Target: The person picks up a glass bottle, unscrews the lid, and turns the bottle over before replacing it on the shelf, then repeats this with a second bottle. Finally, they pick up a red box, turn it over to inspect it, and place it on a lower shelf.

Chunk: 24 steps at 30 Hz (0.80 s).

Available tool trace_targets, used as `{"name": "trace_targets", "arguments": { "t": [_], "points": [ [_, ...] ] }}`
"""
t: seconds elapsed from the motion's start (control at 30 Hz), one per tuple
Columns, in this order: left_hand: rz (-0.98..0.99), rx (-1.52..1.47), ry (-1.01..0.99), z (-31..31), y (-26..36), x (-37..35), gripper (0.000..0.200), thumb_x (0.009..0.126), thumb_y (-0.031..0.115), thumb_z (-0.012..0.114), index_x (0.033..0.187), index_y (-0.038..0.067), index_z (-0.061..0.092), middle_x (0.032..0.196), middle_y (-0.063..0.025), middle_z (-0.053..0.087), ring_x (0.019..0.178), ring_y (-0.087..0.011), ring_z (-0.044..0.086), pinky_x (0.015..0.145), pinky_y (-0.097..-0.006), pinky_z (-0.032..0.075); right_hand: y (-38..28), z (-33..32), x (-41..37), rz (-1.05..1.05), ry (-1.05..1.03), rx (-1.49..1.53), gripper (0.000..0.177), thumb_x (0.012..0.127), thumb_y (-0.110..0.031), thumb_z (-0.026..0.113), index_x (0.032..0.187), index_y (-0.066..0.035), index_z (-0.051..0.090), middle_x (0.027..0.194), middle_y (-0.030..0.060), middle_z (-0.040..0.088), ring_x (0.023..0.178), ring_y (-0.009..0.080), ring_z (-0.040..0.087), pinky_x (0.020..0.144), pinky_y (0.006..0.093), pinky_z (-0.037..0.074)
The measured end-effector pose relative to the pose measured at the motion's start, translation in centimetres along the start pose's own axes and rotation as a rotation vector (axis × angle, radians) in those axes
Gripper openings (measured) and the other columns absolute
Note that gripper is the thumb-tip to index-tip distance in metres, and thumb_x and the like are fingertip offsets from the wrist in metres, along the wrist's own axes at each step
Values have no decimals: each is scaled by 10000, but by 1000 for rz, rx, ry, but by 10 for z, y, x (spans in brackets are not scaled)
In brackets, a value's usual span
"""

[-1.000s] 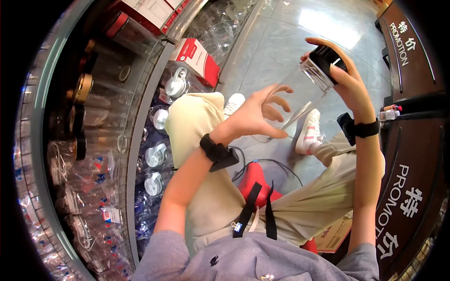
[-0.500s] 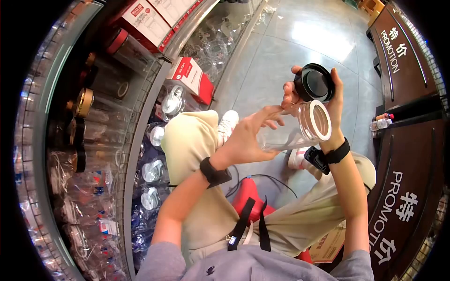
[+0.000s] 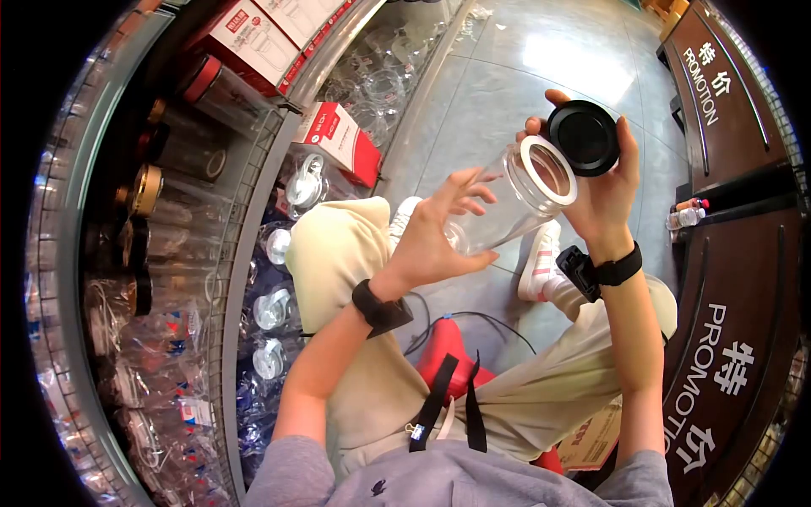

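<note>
The left hand point(image 3: 427, 237) was curled around the lower end of a clear jar point(image 3: 511, 207), thumb beneath and fingers spread above. From that hand the jar stretched toward two o'clock, tilted, its mouth edged by a white ring point(image 3: 565, 199).

The right hand point(image 3: 604, 198) had its fingers and thumb clamped about the rim of a black lid point(image 3: 583, 138), which lay at about eleven o'clock from the palm. The lid was off the jar, at one o'clock from its mouth (whether the two rims touched, I could not tell).

Farther out, a red-and-white box point(image 3: 338, 139) stood at ten o'clock from the jar, two small bottles point(image 3: 686, 219) at three, a sneaker point(image 3: 539, 269) near five, and something red point(image 3: 446, 351) between the legs around seven.
</note>
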<state>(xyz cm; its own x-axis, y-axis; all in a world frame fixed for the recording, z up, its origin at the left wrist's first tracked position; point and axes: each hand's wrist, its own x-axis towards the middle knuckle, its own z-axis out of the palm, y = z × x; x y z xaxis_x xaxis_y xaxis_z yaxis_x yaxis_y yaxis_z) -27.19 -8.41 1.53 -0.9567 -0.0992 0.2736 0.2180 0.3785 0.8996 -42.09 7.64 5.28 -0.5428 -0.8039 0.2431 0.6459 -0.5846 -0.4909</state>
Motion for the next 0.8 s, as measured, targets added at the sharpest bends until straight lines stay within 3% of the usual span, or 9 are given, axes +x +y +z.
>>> {"name": "trace_targets", "arguments": {
  "t": [0.13, 0.23, 0.33, 0.47, 0.67, 0.8],
  "points": [
    [-7, 22, 30, 0, -2, 1, 859, 594, 131, 803, 1343, 121, 382, 1221, -61, 599, 890, -216, 640, 811, -355, 506, -4, 4, 1, -73, 44, -277, 606, 917, -390, 487, 1341, 36, 414, 1146, 222, 602, 1107, 304, 587, 979, 397, 462],
    [-19, 46, 43, 1, -4, 0, 853, 592, 129, 803, 1336, 119, 386, 1225, -57, 598, 892, -221, 642, 805, -355, 510, -7, 8, 0, -77, 90, -782, 547, 866, -269, 601, 1310, 25, 477, 1130, 176, 616, 1093, 235, 592, 959, 351, 468],
    [-84, 75, 39, 0, 3, -1, 842, 590, 126, 802, 1329, 119, 398, 1230, -55, 597, 901, -224, 643, 799, -352, 515, -9, 12, -2, -92, 71, -787, 506, 840, -207, 637, 1286, 5, 525, 1114, 146, 623, 1073, 190, 595, 940, 319, 472],
    [-93, 115, 26, -1, 3, -1, 890, 588, 87, 808, 1375, 102, 394, 1303, -42, 545, 981, -189, 614, 822, -328, 492, -14, 12, -3, -84, 54, -1096, 517, 797, -175, 709, 1277, -50, 566, 1035, 59, 621, 957, 115, 571, 871, 255, 449],
    [-111, 208, 36, 1, -3, -4, 879, 585, 105, 806, 1366, 94, 403, 1296, -57, 563, 985, -204, 626, 817, -333, 502, -3, 12, -2, -226, 25, -1427, 488, 762, -181, 760, 1192, -20, 593, 943, 43, 613, 875, 85, 546, 791, 221, 449],
    [-161, 259, 38, 1, 0, -5, 847, 586, 95, 791, 1349, 82, 423, 1282, -63, 576, 996, -210, 625, 831, -330, 509, -6, 6, -2, -90, 66, -1503, 454, 767, -212, 766, 1140, -15, 599, 828, 41, 605, 753, 81, 541, 683, 226, 457]
  ]
}}
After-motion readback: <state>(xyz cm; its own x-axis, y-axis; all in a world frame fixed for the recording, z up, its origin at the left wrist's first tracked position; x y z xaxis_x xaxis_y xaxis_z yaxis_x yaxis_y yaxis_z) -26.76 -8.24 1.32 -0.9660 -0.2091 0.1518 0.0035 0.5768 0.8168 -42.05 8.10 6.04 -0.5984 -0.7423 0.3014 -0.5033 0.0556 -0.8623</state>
